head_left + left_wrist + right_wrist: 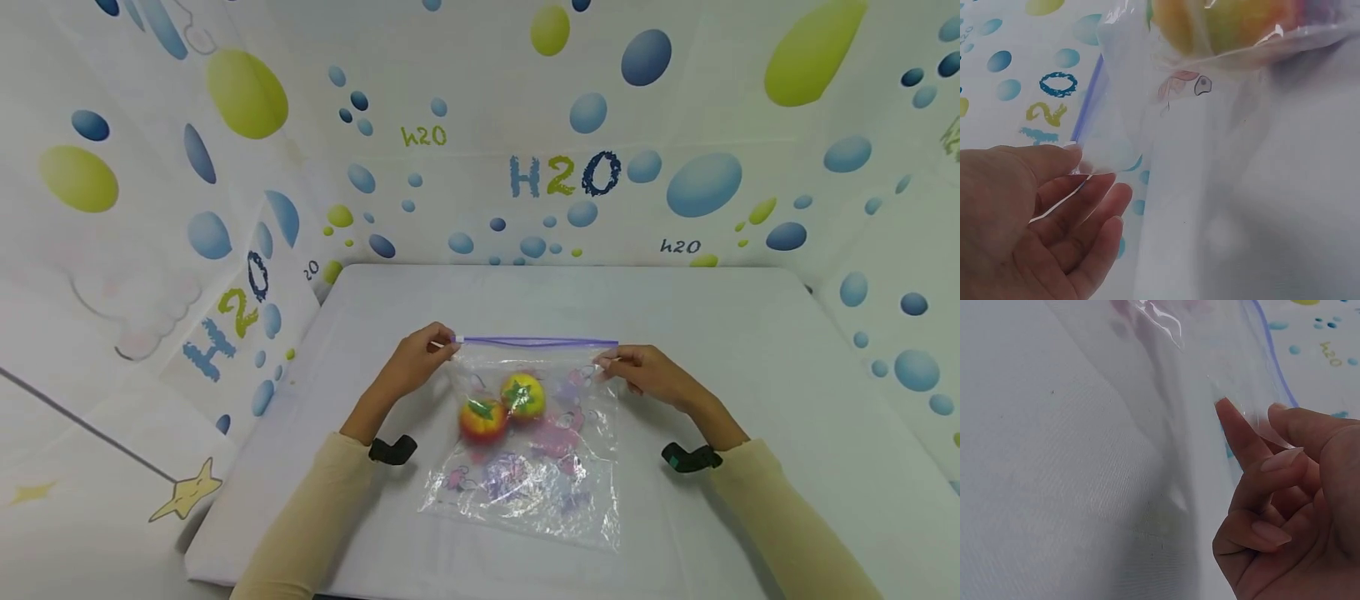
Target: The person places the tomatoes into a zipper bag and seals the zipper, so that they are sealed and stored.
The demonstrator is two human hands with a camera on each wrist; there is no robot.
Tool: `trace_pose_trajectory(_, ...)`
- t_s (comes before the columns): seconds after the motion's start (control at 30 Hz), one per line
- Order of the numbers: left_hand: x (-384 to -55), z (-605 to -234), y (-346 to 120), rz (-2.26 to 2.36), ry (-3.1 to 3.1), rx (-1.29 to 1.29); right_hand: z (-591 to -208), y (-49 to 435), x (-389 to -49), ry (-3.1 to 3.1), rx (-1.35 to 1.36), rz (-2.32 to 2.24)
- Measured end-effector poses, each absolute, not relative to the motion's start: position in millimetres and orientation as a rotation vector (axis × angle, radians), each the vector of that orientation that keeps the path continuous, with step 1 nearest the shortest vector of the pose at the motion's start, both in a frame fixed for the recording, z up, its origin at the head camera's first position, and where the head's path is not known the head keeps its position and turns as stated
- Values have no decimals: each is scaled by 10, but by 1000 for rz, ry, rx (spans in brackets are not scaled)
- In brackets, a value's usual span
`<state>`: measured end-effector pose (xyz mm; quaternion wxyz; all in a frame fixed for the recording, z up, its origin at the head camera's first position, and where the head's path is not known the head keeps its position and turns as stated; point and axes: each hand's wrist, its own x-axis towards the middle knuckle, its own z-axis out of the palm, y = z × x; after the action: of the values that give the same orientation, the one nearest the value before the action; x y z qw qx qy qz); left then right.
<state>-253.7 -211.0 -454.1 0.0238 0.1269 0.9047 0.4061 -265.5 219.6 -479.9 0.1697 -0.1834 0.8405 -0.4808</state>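
A clear zip bag [540, 500] with pink and purple prints and a purple zip strip [540, 342] along its top spans the middle of the head view. Inside it are two round red-yellow fruits with green star-shaped tops, one fruit [483, 421] lower left, the other fruit [523, 396] upper right. My left hand [420, 358] pinches the bag's top left corner, by the white slider [459, 339]. At the opposite corner my right hand [641, 367] pinches the bag's edge between thumb and finger, just below the strip; its other fingers curl loosely in the right wrist view.
A white-covered table [750, 333] lies under the bag. Behind it and at both sides hang white sheets [465, 50] with blue and green drops and H2O lettering. Each wrist wears a black strap mount, the left mount [393, 450] and the right mount [690, 457].
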Motion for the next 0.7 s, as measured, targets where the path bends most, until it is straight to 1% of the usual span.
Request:
trace_pose_trajectory(0.2,-2580,-4477,-2095,1141,2855,473,-4812,2212,-2701,2431,-510,-1332)
trace_pose_trajectory(0.4,-2566,-4450,-2144,1069,2904,535,-4767,2156,-2761,2686,-505,-1126)
trace_pose_trajectory(0.53,-2551,-4430,-2167,1067,2905,576,-4657,1955,-2777,2826,-520,-1045)
trace_pose_trajectory(0.7,-2566,-4434,-2160,1054,2903,615,-4446,1558,-2757,2942,-674,-942)
